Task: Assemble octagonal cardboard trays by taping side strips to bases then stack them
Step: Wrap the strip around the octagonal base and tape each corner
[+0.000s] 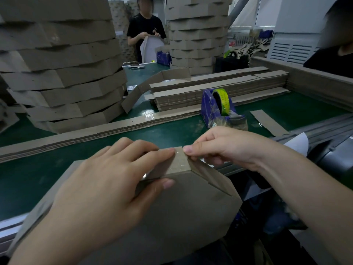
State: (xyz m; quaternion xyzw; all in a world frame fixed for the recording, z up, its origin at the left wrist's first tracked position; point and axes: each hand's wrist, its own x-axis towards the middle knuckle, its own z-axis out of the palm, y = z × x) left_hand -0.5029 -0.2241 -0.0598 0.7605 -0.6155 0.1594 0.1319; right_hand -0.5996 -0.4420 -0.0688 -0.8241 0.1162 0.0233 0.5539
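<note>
1. Two hands work one corner of the tray, which lies upside down across the near edge of the worktop, partly overhanging it.
2. Left hand is spread flat on the base, thumb and forefinger closed on the raised side strip; right hand pinches that strip's top corner, seemingly pressing clear tape down.
3. Risk, as I judge it: if the left hand eases, the strip could spring off the base and the tape set crooked or wrinkled; the overhang could also let the tray tip.
4. Beyond the grip stand the tape dispenser, spare strips and finished stacks.
</note>
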